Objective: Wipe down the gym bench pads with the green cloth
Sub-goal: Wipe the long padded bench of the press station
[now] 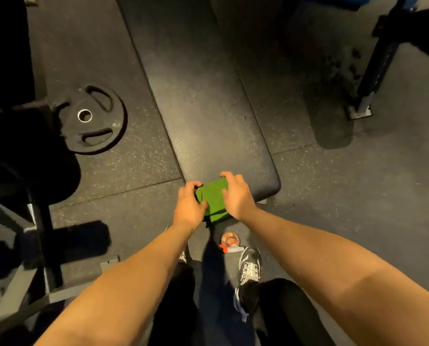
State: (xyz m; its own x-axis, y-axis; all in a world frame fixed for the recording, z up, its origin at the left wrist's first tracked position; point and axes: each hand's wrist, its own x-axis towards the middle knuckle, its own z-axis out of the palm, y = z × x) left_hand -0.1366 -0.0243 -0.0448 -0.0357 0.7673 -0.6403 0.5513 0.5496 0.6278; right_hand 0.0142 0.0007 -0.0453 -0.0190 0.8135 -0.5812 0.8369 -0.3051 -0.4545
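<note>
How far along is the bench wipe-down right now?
Done: nothing plainly wiped on the bench pad. In hand: left hand and right hand hold the folded green cloth at its near end. Left: the pad's whole length ahead.

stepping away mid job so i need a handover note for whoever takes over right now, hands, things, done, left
Left hand: fingers curled on the green cloth, at its left edge.
Right hand: holds the cloth's right side.
Cloth: folded, at the near end of the bench pad, hanging partly over its edge.
Done: no wiped streaks show; cannot tell.
To do: wipe the pad's length away from you.
</note>
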